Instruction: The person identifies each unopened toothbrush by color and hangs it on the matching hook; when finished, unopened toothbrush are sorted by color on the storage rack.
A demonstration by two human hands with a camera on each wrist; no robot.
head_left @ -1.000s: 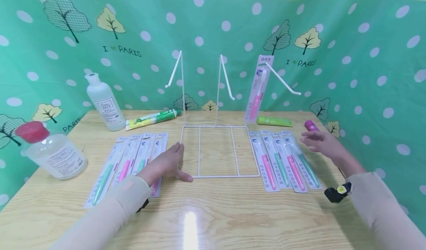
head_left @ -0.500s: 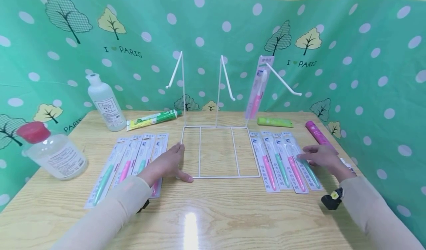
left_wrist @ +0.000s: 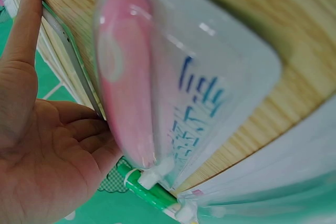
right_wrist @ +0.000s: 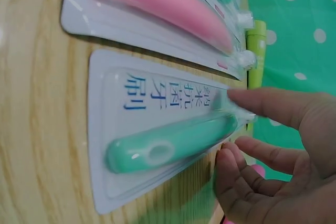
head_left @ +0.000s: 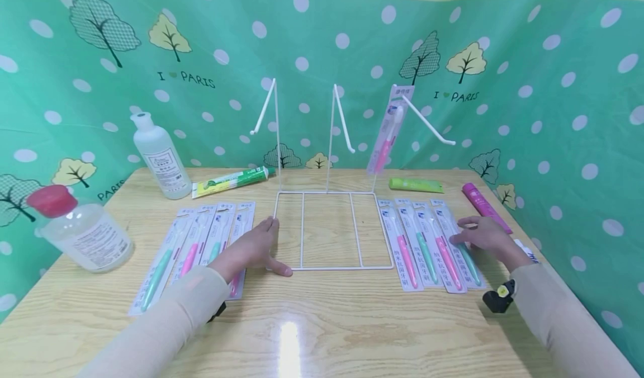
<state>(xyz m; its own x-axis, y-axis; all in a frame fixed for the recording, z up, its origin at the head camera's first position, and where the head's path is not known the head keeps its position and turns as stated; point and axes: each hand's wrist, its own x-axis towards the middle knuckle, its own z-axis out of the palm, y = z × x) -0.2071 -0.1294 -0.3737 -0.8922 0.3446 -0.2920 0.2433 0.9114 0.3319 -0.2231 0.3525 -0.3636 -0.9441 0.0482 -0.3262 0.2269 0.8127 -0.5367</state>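
My left hand (head_left: 256, 244) rests at the front left corner of a white wire display rack (head_left: 327, 267), thumb stretched along the front rail and fingers by the left rail. A pink toothbrush in a blister pack (left_wrist: 131, 77) lies beside it in the left wrist view. At the right, my right hand (head_left: 485, 237) pinches the outermost pack, a green toothbrush (right_wrist: 173, 142), thumb at one edge and fingers at the other. That pack lies on the table, upper part partly covered by the hand. Another packed pink toothbrush (head_left: 387, 132) hangs tilted from the rack's right hook.
More packed toothbrushes flank the rack, left (head_left: 166, 260) and right (head_left: 406, 249). Behind lie a green-yellow toothpaste tube (head_left: 231, 181) and a lime tube (head_left: 416, 185); a magenta tube (head_left: 485, 207) is far right. A clear bottle (head_left: 161, 160) and a red-capped bottle (head_left: 93, 235) stand left.
My right hand has come down and left onto the outermost green toothbrush pack, whose top has shifted slightly right. The hanging pack's lower end has swung left. The left hand stays put.
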